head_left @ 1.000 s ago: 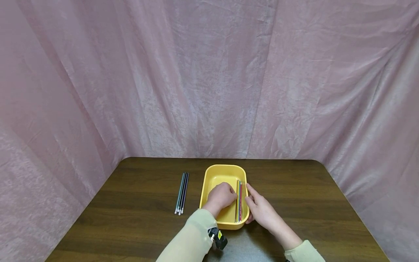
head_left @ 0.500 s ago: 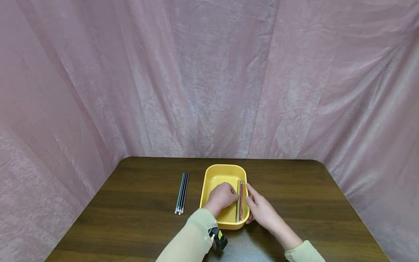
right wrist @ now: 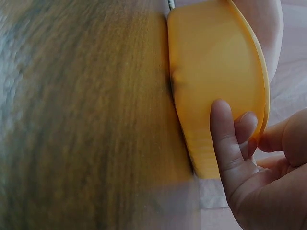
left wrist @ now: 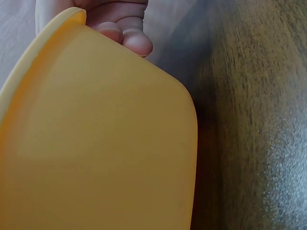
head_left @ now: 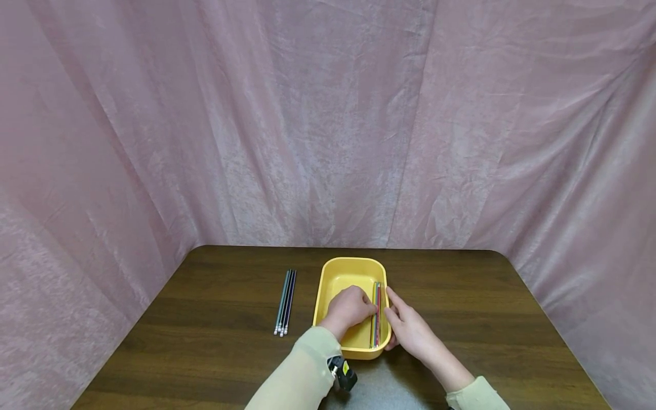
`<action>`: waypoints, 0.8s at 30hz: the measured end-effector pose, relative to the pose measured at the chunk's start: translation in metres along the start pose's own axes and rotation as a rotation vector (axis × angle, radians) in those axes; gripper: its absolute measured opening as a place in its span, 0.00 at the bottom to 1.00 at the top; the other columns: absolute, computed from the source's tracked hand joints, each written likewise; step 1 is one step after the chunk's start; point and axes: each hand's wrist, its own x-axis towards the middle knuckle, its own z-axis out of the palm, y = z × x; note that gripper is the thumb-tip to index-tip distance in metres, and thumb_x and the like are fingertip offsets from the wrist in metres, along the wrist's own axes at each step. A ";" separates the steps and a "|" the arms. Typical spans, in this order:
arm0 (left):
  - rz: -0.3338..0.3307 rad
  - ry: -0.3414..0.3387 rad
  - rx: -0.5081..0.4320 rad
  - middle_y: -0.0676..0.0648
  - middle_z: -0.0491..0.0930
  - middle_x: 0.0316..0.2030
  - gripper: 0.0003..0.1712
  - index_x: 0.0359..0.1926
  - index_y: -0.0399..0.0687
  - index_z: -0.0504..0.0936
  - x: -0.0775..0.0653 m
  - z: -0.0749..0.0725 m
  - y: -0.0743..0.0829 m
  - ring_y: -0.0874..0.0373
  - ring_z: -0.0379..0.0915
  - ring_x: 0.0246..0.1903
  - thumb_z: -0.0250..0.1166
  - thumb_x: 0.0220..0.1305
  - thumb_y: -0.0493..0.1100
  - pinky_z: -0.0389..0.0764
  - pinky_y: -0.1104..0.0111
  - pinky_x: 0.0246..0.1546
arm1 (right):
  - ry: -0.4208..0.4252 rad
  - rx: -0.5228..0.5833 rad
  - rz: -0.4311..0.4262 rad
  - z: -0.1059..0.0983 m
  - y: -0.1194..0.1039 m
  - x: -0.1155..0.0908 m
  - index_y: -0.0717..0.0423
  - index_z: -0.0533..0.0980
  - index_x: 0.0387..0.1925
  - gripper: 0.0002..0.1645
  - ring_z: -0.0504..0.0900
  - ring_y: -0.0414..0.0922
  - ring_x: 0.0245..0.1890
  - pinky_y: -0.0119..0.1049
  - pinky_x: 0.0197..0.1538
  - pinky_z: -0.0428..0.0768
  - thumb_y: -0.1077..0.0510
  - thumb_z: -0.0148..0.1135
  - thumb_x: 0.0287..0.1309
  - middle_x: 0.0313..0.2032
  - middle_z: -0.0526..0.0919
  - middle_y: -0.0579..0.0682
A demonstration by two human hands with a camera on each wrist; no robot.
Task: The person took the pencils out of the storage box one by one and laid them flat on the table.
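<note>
A yellow rectangular tray [head_left: 345, 278] sits on the table in the head view. Along its right inner wall lie several slim coloured pencils [head_left: 376, 333], among them yellow, blue and red ones. My left hand [head_left: 349, 306] reaches in over the near left side, fingers curled and pinching at the pencils; its fingertips are partly hidden. My right hand [head_left: 408, 327] holds the tray's right wall from outside, with fingers along the wall in the right wrist view. The near outer wall fills most of the left wrist view, and my right fingertips [left wrist: 136, 40] show past it.
Several dark pencils [head_left: 285, 302] with white eraser ends lie side by side on the brown wooden table [head_left: 225, 313], left of the tray. A pink curtain [head_left: 333, 125] hangs behind the table.
My left fingertips have shifted slightly to the right, and the pencils in the tray have moved closer to its right wall. My right hand and the dark pencils stay in place.
</note>
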 end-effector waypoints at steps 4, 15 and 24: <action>-0.003 -0.007 -0.010 0.61 0.79 0.18 0.20 0.19 0.61 0.84 -0.001 -0.001 0.002 0.61 0.74 0.20 0.78 0.65 0.58 0.73 0.65 0.23 | -0.003 -0.005 0.002 0.000 0.000 0.000 0.62 0.51 0.87 0.37 0.82 0.53 0.19 0.49 0.27 0.88 0.62 0.49 0.86 0.40 0.80 0.59; -0.019 -0.021 -0.057 0.59 0.79 0.19 0.21 0.19 0.60 0.84 -0.004 -0.002 0.004 0.60 0.73 0.21 0.78 0.65 0.58 0.72 0.65 0.23 | -0.005 -0.010 -0.014 0.000 0.000 0.000 0.65 0.51 0.87 0.37 0.82 0.54 0.18 0.50 0.27 0.87 0.62 0.50 0.86 0.39 0.79 0.59; 0.004 -0.006 -0.027 0.60 0.76 0.15 0.22 0.17 0.59 0.83 -0.001 0.001 0.001 0.61 0.72 0.18 0.77 0.65 0.58 0.72 0.65 0.21 | -0.003 -0.006 -0.010 0.000 0.000 0.000 0.65 0.51 0.87 0.37 0.82 0.53 0.18 0.50 0.27 0.87 0.62 0.49 0.86 0.39 0.79 0.59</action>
